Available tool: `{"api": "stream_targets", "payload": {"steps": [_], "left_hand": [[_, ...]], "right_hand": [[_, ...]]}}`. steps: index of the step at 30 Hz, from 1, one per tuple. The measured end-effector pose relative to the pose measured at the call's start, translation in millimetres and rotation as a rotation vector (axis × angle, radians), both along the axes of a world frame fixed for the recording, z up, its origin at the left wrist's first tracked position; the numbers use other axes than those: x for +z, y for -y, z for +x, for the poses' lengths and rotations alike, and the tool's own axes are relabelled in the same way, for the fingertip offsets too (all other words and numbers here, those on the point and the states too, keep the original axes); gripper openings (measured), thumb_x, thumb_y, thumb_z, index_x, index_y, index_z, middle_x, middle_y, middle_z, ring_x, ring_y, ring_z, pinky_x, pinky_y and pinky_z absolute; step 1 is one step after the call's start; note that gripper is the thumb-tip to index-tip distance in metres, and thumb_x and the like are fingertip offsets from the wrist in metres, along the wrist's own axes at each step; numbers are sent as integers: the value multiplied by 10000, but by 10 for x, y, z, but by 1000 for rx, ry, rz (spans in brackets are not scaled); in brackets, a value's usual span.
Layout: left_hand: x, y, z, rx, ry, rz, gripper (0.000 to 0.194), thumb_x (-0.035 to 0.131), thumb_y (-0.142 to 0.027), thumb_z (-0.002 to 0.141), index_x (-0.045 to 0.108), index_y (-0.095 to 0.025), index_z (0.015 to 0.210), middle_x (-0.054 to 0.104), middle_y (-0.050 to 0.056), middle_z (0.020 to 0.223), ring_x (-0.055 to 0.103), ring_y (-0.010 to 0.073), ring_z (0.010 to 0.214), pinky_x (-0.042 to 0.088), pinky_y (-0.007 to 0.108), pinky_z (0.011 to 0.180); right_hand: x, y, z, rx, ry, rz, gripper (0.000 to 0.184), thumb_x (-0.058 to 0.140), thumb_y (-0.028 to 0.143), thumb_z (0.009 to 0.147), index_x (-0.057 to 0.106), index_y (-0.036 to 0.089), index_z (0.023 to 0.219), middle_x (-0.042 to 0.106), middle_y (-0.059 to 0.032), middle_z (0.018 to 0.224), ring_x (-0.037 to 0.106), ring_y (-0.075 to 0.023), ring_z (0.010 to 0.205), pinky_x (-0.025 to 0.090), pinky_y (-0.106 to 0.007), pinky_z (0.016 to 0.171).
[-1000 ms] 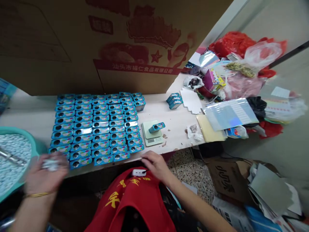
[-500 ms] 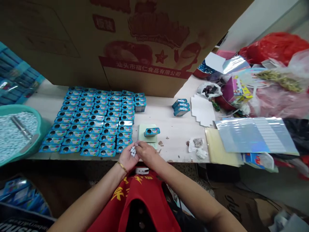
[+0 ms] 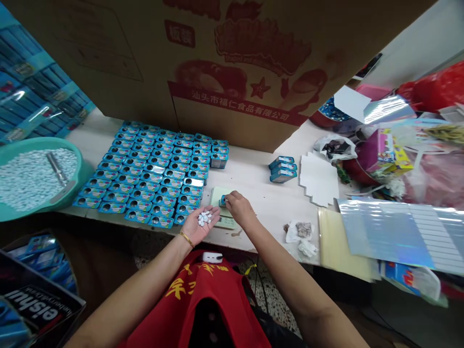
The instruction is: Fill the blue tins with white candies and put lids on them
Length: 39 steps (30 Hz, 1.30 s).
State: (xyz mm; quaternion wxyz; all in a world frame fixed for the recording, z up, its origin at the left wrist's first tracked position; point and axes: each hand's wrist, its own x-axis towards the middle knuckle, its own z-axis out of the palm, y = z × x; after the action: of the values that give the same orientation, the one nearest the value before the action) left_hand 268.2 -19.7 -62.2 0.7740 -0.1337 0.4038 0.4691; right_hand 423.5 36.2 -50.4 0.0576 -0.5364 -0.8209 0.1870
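My left hand (image 3: 198, 225) is palm up and cupped, with several small white candies (image 3: 204, 218) lying in it. Fingers pinched together, my right hand (image 3: 239, 207) is over a small blue tin (image 3: 222, 200) and covers most of it. Its fingertips are close to the round hole in the tin's top; whatever they pinch is hidden. Under the tin is a pale green scale (image 3: 216, 192). To the left, rows of similar blue tins (image 3: 150, 176) stand close together, dark round holes showing in their tops.
A teal basin (image 3: 78, 181) of white candies with a metal scoop (image 3: 57, 168) is at the left. Behind the tins stands a large cardboard box (image 3: 232, 82). Three blue tins (image 3: 282, 169), white card (image 3: 318, 179) and shiny sheets (image 3: 391, 232) lie to the right.
My right hand has moved from my left palm up and right to the tin on the scale. My left fingers have unfolded, showing more candies. The camera view has shifted.
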Motion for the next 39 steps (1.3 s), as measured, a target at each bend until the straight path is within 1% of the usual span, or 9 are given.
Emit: {"api": "stream_targets", "payload": {"steps": [3,6,10,13,17,20,29,35,39], "left_hand": [[23,120,-49,-7,0,-21,172,466,-183,780,577,-73,852,631,147,920,582,225,946,489,335,791],[9,255,-94,-21,15,-30,180,470,-189,783,576,-81,880,629,137,949,577,225,957,483,342,798],[-50,430,-102,-72,91,-31,193,469,-191,789,572,-91,917,639,118,922,599,198,903,477,337,794],[-91,544,-75,-139,159,-54,207,444,-196,804,571,-88,927,648,85,800,623,144,731,490,271,707],[-122,665,-58,-209,180,-125,180,440,-194,808,578,-80,834,629,60,675,605,121,608,482,233,621],[-130,719,-58,-200,168,-140,152,454,-173,801,567,-88,744,610,46,605,593,115,557,480,233,605],[-90,731,-4,-243,117,-91,136,480,-175,795,578,-87,758,628,69,663,609,136,607,487,252,616],[-128,720,23,-266,112,-60,119,500,-157,781,578,-70,798,630,79,696,612,141,646,489,244,620],[-116,631,86,-224,108,-47,115,487,-137,784,573,-72,744,622,70,666,604,124,621,498,232,612]], "right_hand": [[-37,-1,23,3,24,25,205,440,157,817,584,179,961,544,-83,927,516,-166,867,421,-247,706],[-56,87,83,-13,-163,64,230,416,161,834,554,185,1017,546,-74,976,512,-160,907,423,-268,778],[-5,507,-5,84,-376,67,235,380,165,852,548,172,1016,562,-70,988,499,-149,948,416,-280,843],[25,936,-186,315,-275,10,275,436,164,821,513,155,1084,542,-101,1046,484,-185,955,429,-328,824],[1,1225,-288,354,-108,-59,322,450,132,801,465,145,1122,521,-100,1023,482,-188,907,460,-306,718],[-14,1214,-247,336,-80,-108,256,448,188,820,475,167,1074,515,-74,965,479,-173,865,457,-274,668],[-32,1180,-210,359,-90,-122,167,449,181,816,491,170,978,496,-63,934,472,-154,820,434,-264,692],[-112,1226,-201,232,-100,-120,169,440,166,806,498,177,965,499,-69,935,479,-158,819,432,-260,673],[-169,1149,-149,157,-276,-119,173,421,111,778,512,171,911,515,-56,885,489,-148,814,431,-262,714]]}}
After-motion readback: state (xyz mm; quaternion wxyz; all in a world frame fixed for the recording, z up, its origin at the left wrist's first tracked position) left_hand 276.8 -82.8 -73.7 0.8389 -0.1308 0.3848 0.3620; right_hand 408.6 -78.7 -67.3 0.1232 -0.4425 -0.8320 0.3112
